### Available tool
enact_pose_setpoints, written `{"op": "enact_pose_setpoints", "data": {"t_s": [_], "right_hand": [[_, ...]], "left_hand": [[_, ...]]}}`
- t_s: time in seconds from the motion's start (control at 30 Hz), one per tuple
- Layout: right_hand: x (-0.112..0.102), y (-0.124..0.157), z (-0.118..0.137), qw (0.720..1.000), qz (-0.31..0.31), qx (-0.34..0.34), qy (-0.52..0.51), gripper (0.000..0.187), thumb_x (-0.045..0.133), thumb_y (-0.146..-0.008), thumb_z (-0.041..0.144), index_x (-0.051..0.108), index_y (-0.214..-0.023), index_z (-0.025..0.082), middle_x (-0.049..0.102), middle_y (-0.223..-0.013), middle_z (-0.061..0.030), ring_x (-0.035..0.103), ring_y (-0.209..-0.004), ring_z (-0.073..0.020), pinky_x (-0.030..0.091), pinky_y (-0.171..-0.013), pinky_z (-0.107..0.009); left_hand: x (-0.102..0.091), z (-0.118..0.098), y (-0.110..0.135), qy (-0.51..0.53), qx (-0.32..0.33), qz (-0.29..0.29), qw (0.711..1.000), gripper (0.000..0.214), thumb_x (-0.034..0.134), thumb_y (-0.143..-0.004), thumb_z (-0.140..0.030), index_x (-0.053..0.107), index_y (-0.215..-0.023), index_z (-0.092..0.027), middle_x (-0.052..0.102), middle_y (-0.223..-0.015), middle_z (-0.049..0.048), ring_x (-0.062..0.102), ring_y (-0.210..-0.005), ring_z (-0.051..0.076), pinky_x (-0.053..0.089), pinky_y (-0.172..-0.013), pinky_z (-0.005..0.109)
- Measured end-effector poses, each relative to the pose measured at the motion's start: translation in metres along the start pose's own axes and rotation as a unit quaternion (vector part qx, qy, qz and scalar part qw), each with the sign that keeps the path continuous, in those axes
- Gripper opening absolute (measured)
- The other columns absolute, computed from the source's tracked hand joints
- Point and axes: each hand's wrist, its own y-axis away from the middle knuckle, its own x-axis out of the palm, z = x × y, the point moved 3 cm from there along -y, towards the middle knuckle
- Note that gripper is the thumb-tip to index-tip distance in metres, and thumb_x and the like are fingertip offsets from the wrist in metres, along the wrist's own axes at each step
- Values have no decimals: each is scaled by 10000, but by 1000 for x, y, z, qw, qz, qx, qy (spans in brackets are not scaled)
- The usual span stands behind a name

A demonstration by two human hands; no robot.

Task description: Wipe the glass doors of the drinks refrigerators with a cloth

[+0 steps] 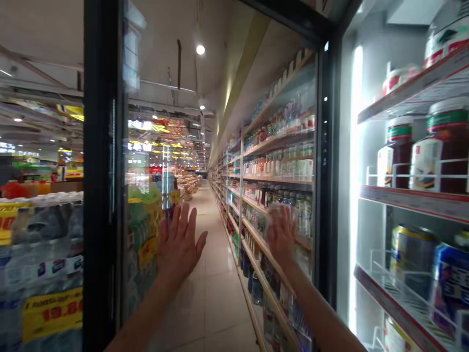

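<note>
I face an open glass cooler door [227,146] in a black frame [101,195]. My left hand [180,244] lies flat on the glass, fingers spread and pointing up, holding nothing. My right hand [282,237] is pressed to the glass near the door's right edge. Under its fingers is a pale crumpled cloth [274,213], blurred. Both forearms reach up from the bottom of the view. A supermarket aisle shows through the glass.
To the right, the lit cooler shelves [414,200] hold dark jars [441,146] with white labels and blue cans [449,288]. Left of the door stand stacked packs of bottled water [40,244] with yellow price tags. Long stocked shelves [271,195] line the aisle's right side.
</note>
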Motion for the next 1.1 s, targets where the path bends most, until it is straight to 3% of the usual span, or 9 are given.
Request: {"op": "enact_pose_setpoints", "data": {"t_s": [0.07, 0.1, 0.27, 0.47, 0.53, 0.67, 0.87, 1.03, 1.1], "right_hand": [[-4, 3, -17, 992, -50, 115, 18, 524, 317, -927, 226, 275, -1449, 237, 168, -1549, -125, 151, -1424, -310, 241, -1056, -623], [-3, 6, -13, 992, -47, 115, 15, 527, 327, -925, 227, 275, -1449, 233, 139, -1556, -124, 140, -1426, -316, 251, -1056, -617], [10, 32, 35, 982, 87, -164, -39, 527, 404, -891, 184, 371, -1392, 343, 224, -1544, -5, 175, -1428, -247, 227, -1124, -510], [-6, 23, -30, 995, -50, 85, 20, 587, 336, -920, 183, 168, -1478, 258, 117, -1561, -116, 131, -1430, -312, 272, -1056, -626], [-4, 28, -17, 999, -24, 34, 7, 615, 367, -909, 183, 155, -1481, 257, 71, -1568, -109, 105, -1433, -320, 291, -1059, -604], [3, 45, 10, 977, 105, -184, -26, 615, 409, -876, 160, 256, -1445, 337, 167, -1560, -28, 167, -1428, -267, 288, -1097, -523], [-11, 27, -45, 994, -43, 86, 42, 599, 350, -904, 188, 179, -1477, 225, 109, -1559, -138, 131, -1425, -333, 271, -1050, -630], [3, 30, 11, 975, 89, -199, -34, 586, 416, -869, 192, 304, -1432, 311, 167, -1560, -36, 167, -1427, -271, 279, -1102, -501], [3, 25, 8, 978, 88, -189, -24, 578, 408, -877, 198, 300, -1427, 338, 218, -1546, -25, 193, -1422, -256, 252, -1108, -523]], "left_hand": [[1, 0, 1, -4, 3, -3, 1000, 700, 485, -877, -310, 144, -1466, -142, 303, -1473, 161, 211, -1400, 277, 142, -1141, 494], [2, -1, 1, -4, 4, -4, 1000, 699, 484, -876, -309, 146, -1466, -142, 301, -1473, 161, 207, -1401, 277, 133, -1143, 491], [2, 2, 3, -5, -3, -5, 1000, 705, 484, -877, -312, 137, -1467, -144, 307, -1472, 156, 206, -1404, 255, 135, -1147, 465], [2, 0, 2, -9, 2, -7, 1000, 693, 476, -878, -314, 150, -1466, -145, 304, -1474, 154, 186, -1408, 267, 138, -1144, 481], [2, 0, 2, -9, 1, -11, 1000, 696, 480, -877, -311, 150, -1466, -142, 309, -1471, 157, 194, -1407, 262, 143, -1144, 477], [1, 1, 2, -5, 0, -14, 1000, 706, 506, -867, -313, 166, -1463, -146, 318, -1469, 158, 215, -1403, 254, 160, -1142, 463], [1, 0, 2, -6, 0, -14, 1000, 708, 519, -860, -320, 185, -1459, -146, 326, -1468, 155, 210, -1405, 255, 146, -1145, 466], [2, 1, 2, -9, 1, -14, 1000, 720, 524, -858, -312, 168, -1462, -151, 325, -1468, 156, 202, -1408, 255, 168, -1137, 463], [2, 2, 2, -6, 0, -12, 1000, 722, 525, -858, -318, 167, -1463, -159, 324, -1470, 153, 202, -1407, 259, 170, -1136, 466]]}}
